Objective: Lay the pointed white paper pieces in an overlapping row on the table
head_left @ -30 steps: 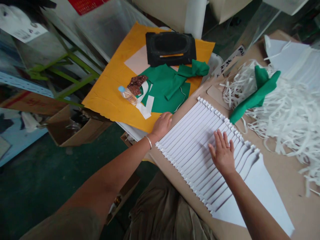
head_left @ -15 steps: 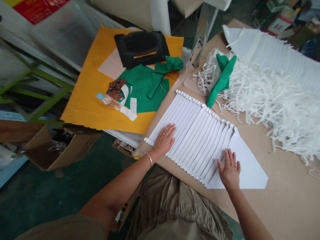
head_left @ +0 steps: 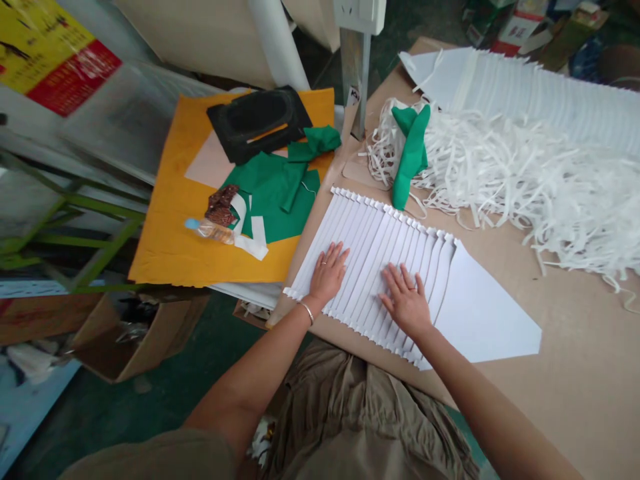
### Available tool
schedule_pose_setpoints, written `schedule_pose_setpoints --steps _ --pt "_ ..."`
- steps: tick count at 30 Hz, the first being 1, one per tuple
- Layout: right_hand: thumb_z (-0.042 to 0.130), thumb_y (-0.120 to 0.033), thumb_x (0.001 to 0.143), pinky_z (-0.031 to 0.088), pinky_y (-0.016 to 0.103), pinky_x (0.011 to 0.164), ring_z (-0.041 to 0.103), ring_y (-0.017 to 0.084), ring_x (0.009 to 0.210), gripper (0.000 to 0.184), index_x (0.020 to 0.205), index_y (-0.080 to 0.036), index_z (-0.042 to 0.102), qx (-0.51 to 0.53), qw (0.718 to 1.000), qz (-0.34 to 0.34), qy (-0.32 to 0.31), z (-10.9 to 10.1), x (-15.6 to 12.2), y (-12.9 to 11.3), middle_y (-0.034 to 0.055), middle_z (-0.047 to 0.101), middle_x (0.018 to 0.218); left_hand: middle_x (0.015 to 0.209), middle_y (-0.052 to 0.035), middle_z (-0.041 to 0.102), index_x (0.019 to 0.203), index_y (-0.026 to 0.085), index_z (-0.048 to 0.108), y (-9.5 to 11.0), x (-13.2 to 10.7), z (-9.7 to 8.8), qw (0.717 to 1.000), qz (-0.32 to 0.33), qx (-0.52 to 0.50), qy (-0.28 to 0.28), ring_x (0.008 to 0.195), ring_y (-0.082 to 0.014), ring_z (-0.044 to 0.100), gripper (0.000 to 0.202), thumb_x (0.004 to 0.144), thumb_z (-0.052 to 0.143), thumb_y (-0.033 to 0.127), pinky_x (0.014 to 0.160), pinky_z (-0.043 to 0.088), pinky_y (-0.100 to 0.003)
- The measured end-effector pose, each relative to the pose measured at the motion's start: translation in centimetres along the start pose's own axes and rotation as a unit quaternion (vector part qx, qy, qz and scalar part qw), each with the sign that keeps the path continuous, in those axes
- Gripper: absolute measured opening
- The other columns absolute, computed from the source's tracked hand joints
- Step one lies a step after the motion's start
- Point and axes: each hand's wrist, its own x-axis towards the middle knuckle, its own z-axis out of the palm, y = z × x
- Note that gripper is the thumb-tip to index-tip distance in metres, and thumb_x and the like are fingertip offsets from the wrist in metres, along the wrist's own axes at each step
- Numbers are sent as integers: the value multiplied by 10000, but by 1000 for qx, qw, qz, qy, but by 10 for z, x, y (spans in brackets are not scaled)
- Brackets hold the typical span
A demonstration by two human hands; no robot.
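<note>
Both hands lie flat, fingers spread: left hand (head_left: 327,273) and right hand (head_left: 406,303) press side by side on the pleated white paper (head_left: 380,233) at the counter's (head_left: 575,373) near edge. At two o'clock sprawl paper strips (head_left: 525,180) under a green cloth (head_left: 411,157). At ten o'clock hangs a yellow-red poster (head_left: 55,53), its writing too blurred to read.

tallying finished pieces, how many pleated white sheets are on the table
2. The near sheet lies under the left hand and right hand at the table edge; the far sheet lies behind the strips, top right. More may lie out of view.
</note>
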Motion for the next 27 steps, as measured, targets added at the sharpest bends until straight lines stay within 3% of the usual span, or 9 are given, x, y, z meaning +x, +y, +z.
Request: schedule_pose_setpoints --steps 3,7,12,20,24,27 --pt "393 -495 1014 89 591 1230 120 263 1544 618 1562 -220 313 25 996 -77 -21 7 43 -28 59 272 1632 1656 -38 248 1503 290 402 0 3 0 1000 15 16 -10 1551 -224 140 487 1022 334 273 1250 188 -529" --pt "416 -501 1005 73 611 1229 102 275 1545 648 1575 -228 272 32 994 -94 -41 17 68 -40 48 249 1640 1654 -29 253 1495 335 423 1 3 0 999 21 30 -7 1549 -233 150 481 1015 391 323 1248 185 -534" --pt "422 -501 1004 69 620 1225 97 278 1545 668 1587 -243 221 23 995 -92 -43 22 65 -38 41 233 1645 1653 -12 257 1473 358 455 -3 2 -1 999 21 30 -1 1547 -233 160 465 1009 423 346 1247 184 -535" --pt "424 -506 1002 61 618 1224 101 278 1545 656 1578 -237 260 16 995 -89 -46 26 63 -37 55 250 1639 1653 -9 258 1464 373 462 -6 2 -4 1000 24 16 0 1545 -233 169 464 1001 450 353 1242 189 -539" --pt "402 -518 1008 82 582 1236 108 261 1545 665 1580 -214 254 14 995 -92 -42 15 59 -44 65 247 1639 1645 -27 277 1465 358 469 -7 2 -3 999 31 22 4 1540 -253 188 467 998 458 353 1240 196 -551" --pt "391 -513 1013 101 550 1243 107 252 1546 680 1591 -200 218 9 997 -76 -26 3 38 -41 66 235 1642 1642 -39 283 1477 324 460 -9 3 1 999 41 28 13 1540 -258 187 468 1012 418 359 1241 194 -553"
